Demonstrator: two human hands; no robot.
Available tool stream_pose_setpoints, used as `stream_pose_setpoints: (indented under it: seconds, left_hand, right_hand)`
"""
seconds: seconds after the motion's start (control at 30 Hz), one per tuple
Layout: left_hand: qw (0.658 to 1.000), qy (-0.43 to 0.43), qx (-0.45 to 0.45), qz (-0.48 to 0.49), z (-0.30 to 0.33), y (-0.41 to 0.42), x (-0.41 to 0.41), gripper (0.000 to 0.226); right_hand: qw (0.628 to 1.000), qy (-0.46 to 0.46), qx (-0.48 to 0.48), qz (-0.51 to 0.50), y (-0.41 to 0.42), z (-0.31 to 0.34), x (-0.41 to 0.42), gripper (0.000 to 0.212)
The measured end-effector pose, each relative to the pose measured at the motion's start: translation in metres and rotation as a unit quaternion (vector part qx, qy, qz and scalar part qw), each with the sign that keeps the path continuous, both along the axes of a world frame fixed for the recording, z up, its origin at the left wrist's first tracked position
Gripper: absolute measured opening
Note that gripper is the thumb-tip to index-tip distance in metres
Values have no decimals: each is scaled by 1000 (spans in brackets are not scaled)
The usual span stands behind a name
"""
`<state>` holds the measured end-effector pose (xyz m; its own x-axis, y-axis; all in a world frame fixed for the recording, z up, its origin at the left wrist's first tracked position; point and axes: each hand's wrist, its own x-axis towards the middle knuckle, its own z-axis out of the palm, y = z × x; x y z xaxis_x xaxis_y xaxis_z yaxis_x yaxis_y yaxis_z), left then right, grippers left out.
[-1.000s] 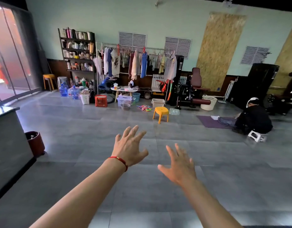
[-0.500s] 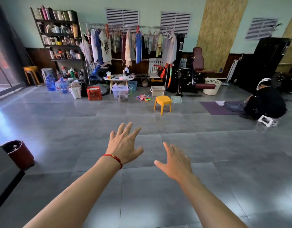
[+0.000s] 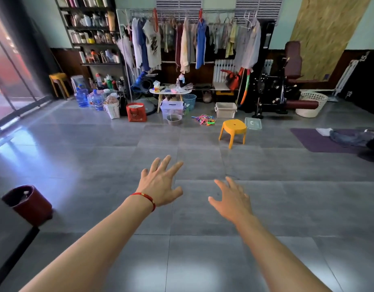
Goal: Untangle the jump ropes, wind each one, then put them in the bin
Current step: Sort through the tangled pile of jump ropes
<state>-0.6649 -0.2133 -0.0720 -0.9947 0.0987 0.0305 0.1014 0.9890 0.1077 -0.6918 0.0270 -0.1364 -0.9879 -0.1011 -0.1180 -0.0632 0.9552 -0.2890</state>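
Across the grey tiled floor (image 3: 80,161), the far wall held a clothes rack (image 3: 194,39) and shelves (image 3: 91,32). The task had not begun; the person needed to cross bare tiles, and nothing blocked the way. A white bin (image 3: 225,110) stood just right of the tangled jump ropes (image 3: 204,120), a yellow stool (image 3: 232,131) nearer. The left hand (image 3: 159,186) and right hand (image 3: 232,201) were spread, empty.

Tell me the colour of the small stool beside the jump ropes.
The stool is yellow-orange, shown best in the head view.
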Motion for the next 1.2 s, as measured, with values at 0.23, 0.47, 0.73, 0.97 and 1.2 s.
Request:
stream_pose_setpoints:
  seconds: [0.23,0.47,0.73,0.97,1.2]
  left_hand:
    - [997,-70,16,-32,-43,-71,-171,93]
    - [995,-70,25,-64,-56,-125,-340,92]
    - [997,-38,68,-13,-78,-141,-515,79]
    - [994,-86,61,9,-85,-112,-679,86]
    - [994,-82,74,-13,-91,-98,-853,85]
  right_hand:
    - [998,-42,-14,-33,-65,-37,-140,68]
    - [995,-71,-17,-63,-125,-62,-285,70]
    - [994,-90,-64,-26,-141,-109,-482,73]
    - [996,-74,-48,1,-127,-120,-661,88]
    - [998,-53,-19,-26,-113,-112,-829,77]
